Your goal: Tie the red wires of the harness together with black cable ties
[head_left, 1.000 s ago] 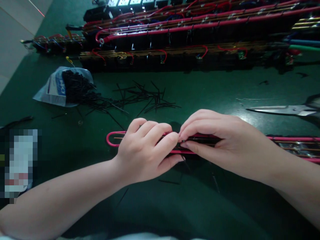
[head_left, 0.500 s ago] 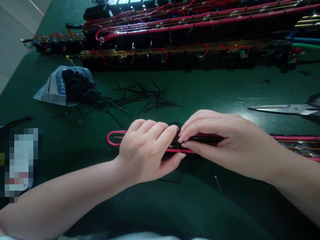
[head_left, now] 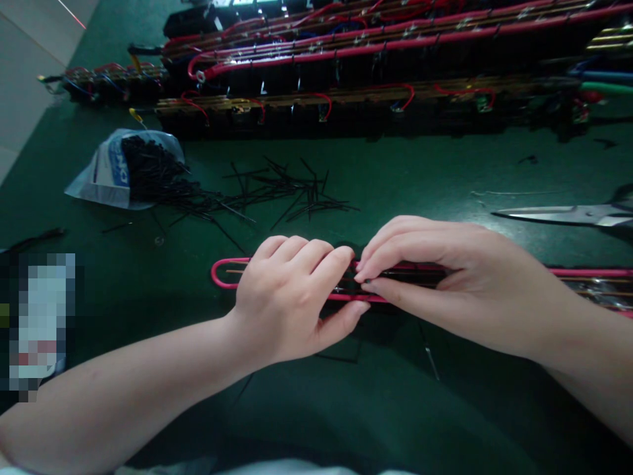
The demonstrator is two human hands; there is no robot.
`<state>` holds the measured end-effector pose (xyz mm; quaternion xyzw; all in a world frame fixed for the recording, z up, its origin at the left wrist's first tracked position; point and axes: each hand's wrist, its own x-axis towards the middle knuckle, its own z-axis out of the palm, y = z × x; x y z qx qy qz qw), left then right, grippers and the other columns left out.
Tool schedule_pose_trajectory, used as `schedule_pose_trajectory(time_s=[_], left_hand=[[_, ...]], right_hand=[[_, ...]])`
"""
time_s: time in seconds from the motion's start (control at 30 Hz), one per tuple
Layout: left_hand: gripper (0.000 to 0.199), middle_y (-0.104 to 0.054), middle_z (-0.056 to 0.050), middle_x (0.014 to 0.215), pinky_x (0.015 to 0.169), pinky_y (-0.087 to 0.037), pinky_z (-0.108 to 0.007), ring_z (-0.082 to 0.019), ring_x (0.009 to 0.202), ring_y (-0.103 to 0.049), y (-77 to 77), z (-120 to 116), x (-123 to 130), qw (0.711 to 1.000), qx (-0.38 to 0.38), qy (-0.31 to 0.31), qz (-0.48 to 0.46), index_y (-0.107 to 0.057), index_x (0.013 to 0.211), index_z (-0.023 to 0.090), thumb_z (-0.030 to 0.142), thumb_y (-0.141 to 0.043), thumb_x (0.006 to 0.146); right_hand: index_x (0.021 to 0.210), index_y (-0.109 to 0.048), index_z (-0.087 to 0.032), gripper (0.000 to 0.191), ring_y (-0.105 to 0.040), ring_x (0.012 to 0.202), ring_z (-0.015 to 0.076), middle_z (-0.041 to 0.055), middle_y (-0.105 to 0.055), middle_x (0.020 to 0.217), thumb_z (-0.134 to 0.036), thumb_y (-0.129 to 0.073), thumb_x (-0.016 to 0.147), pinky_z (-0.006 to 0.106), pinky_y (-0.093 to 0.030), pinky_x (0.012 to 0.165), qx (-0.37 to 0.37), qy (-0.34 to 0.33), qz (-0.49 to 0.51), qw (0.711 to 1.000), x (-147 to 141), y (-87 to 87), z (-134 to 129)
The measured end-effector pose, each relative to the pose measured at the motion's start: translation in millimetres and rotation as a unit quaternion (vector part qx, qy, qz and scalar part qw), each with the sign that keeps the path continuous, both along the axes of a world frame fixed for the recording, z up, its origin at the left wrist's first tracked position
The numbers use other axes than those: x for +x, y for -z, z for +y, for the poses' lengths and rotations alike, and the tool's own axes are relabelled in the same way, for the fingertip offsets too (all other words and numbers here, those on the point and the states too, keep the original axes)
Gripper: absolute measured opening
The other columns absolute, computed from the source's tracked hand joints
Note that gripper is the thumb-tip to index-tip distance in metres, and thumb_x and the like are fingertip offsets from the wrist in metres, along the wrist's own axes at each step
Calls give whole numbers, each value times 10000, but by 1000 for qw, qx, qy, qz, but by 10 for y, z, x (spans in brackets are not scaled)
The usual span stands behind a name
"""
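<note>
Straddling the strip (head_left: 346,285), left hand (head_left: 291,297) is half open; right hand (head_left: 450,280) (nearly closed) pinches a black bit (head_left: 366,282).

Bench: we've got a green tabletop (head_left: 405,422) across most of the view, left edge slanting | Floor: pale, big tiles (head_left: 27,72) with thin seams, upper left; fine red line (head_left: 72,14) on it, source unclear to us | Light: soft glare (head_left: 479,216) right of centre, we see bench corners dim, lower right darkest
</note>
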<state>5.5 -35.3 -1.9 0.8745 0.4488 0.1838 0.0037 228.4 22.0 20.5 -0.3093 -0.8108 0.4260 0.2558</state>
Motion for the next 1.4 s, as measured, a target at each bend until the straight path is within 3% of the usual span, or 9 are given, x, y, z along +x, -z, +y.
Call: schedule_pose_trajectory(time_s=[0.93, 1.1, 1.4], left_hand=[[423, -769, -79, 1023, 732, -421, -397, -245, 846, -666, 10, 1, 3, 1000, -9, -3, -1, -672, 1130, 179, 551, -488, 1050], [407, -764, -78, 1019, 734, -426, -404, -254, 852, -671, 16, 0, -1, 1000, -1, 0, 0, -669, 1132, 171, 536, -510, 1047], [414, -764, -79, 1007, 733, -443, -399, -251, 848, -669, 19, -1, 6, 1000, 4, -1, 3, -673, 1147, 170, 537, -511, 1046]], right_hand=[[859, -786, -233, 89, -740, 768, 185, 32, -803, 870, -266, -705, 875, 305, -589, 672, -27, 14, -11, 999, -25, -24, -10], [884, -781, -222, 86, -734, 780, 149, 10, -793, 872, -248, -699, 893, 255, -580, 695, -15, 13, -4, 1000, -26, -2, -21], [896, -771, -278, 74, -737, 784, 189, -6, -798, 888, -288, -699, 884, 298, -591, 706, -26, 18, -16, 999, -19, -19, -24]])
